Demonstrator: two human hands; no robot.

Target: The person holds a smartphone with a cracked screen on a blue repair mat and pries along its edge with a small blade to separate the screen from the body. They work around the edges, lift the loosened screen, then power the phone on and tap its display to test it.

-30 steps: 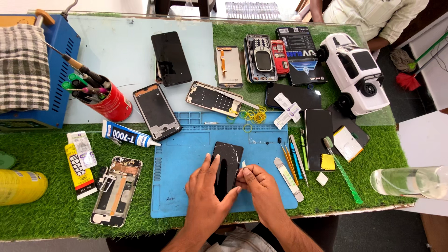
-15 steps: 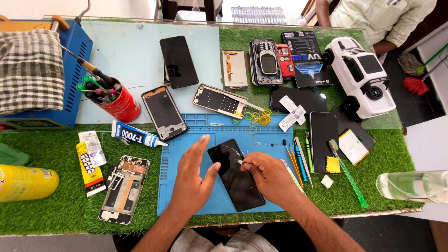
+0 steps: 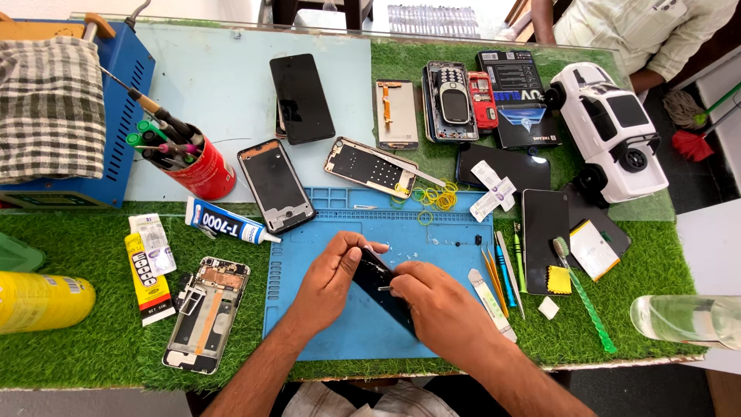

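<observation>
Both hands have closed in since half a sec ago: the left hand (image 3: 328, 279), then splayed flat on the mat, now curls round the top edge of the dark phone panel (image 3: 384, 289), which has tilted up off the mat.

Largest to smallest: green turf-covered bench (image 3: 93, 340), w/ a pale glass sheet (image 3: 224, 93) at 11 o'clock; blue silicone work mat (image 3: 324, 324) at centre; blue machine (image 3: 116, 100) draped w/ a checked cloth (image 3: 50, 104) at 10 o'clock; white toy car (image 3: 610, 127) at 2 o'clock; red tool cup (image 3: 207, 171) at 10; opened phone chassis (image 3: 205, 313) at 8; white glue tube (image 3: 226, 222) at 9; green toothbrush (image 3: 583, 293) and pry tools (image 3: 502, 274) at 3 o'clock; yellow rubber bands (image 3: 436, 197) at 12.

The panel sits at mat centre, gripped from 9 o'clock by the left hand, fingers wrapped over its upper edge. The right hand (image 3: 436, 305) is clenched on it from 4 o'clock, thumb and forefinger pinching what looks like a thin metal tool at the panel's edge; too small to tell exactly.

Judgement: work is best done w/ the panel kept low over the mat, pressure light and even, tool tip at the seam rather than the glass face, left hand steadying vs. twisting.
</observation>
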